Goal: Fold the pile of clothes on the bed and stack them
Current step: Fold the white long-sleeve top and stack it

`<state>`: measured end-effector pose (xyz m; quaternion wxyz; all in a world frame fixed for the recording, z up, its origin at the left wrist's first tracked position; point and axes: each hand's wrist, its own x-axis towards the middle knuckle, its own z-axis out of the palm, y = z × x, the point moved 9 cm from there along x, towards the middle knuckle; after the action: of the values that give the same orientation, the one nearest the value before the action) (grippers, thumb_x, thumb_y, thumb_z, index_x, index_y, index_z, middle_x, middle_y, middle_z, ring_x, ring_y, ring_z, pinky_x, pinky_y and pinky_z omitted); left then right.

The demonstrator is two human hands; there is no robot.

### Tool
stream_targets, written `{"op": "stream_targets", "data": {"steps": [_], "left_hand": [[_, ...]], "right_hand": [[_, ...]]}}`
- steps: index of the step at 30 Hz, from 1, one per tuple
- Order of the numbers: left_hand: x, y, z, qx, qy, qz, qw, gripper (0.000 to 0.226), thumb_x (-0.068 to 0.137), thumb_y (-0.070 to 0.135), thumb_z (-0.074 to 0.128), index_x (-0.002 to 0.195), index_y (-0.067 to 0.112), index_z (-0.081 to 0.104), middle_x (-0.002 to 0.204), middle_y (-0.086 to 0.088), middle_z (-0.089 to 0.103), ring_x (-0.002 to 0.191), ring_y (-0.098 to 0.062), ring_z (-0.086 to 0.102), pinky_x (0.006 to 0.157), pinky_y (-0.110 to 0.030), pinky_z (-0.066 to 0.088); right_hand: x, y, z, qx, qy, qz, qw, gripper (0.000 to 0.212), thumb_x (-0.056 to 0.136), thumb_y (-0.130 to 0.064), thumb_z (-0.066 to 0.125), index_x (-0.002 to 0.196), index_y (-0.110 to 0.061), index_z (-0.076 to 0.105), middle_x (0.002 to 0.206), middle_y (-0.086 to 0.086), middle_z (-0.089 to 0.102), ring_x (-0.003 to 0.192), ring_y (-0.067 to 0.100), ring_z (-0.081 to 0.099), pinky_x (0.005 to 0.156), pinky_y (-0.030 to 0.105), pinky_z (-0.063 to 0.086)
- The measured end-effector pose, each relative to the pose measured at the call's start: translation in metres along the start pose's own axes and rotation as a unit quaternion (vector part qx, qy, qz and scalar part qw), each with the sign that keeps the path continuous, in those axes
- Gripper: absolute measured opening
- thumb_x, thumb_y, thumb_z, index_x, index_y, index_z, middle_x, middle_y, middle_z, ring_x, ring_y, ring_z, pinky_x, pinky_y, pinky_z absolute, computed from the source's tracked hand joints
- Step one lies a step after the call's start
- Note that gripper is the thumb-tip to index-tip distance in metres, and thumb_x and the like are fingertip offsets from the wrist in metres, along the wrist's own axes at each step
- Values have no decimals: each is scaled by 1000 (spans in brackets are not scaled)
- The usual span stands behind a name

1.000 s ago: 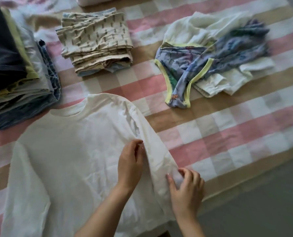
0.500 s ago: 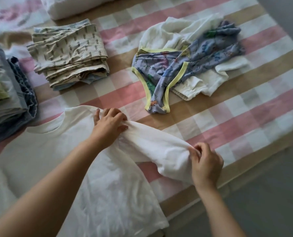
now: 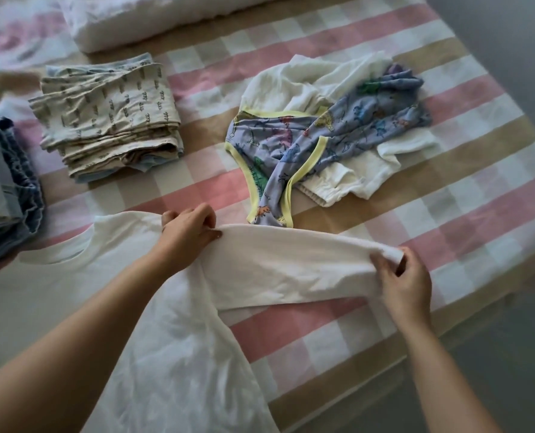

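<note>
- Your left hand [image 3: 188, 234] pinches the white shirt [image 3: 178, 354] at its shoulder; your right hand [image 3: 408, 278] grips the sleeve [image 3: 291, 264] end.
- Next, probably: lay that sleeve across the body (keep it taut).

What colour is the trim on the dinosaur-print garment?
The trim is pale yellow; head view.

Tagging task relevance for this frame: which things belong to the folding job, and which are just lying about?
In the job: white long-sleeved shirt, its sleeve held by left hand and right hand; unfolded lilac dinosaur-print garment on crumpled white garment; folded beige leaf-print stack; folded blue-grey stack.
Lying about: white rolled bedding; pink-and-beige checked bedsheet; grey floor.
</note>
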<state>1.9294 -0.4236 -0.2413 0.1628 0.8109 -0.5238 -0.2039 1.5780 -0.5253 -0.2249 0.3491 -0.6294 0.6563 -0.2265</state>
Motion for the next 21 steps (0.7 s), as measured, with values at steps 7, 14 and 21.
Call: {"op": "stream_targets", "data": {"steps": [7, 14, 21], "left_hand": [[-11, -3, -5, -13, 139, -99, 985, 36, 81, 21, 66, 116, 13, 58, 121, -9, 53, 116, -30, 40, 94, -38, 22], [-110, -39, -44, -162, 265, -166, 936, 28, 81, -1, 63, 109, 6, 59, 106, -5, 63, 99, -28, 54, 87, -41, 36], [-264, -134, -77, -94, 270, -256, 923, 30, 76, 6, 57, 102, -5, 62, 99, -19, 64, 94, -39, 58, 85, -44, 41]], "right_hand": [[27, -3, 18, -173, 71, -17, 982, 29, 82, -14, 66, 108, -5, 56, 110, 18, 59, 101, 36, 49, 80, 41, 41], [-53, -93, 75, -125, -30, -260, 957, 20, 81, -11, 54, 97, -6, 64, 91, 11, 66, 85, 32, 58, 75, 40, 43], [-174, -170, 184, -120, -234, -358, 896, 13, 78, -10, 56, 84, -12, 67, 81, 2, 68, 75, 27, 62, 66, 40, 50]]}}
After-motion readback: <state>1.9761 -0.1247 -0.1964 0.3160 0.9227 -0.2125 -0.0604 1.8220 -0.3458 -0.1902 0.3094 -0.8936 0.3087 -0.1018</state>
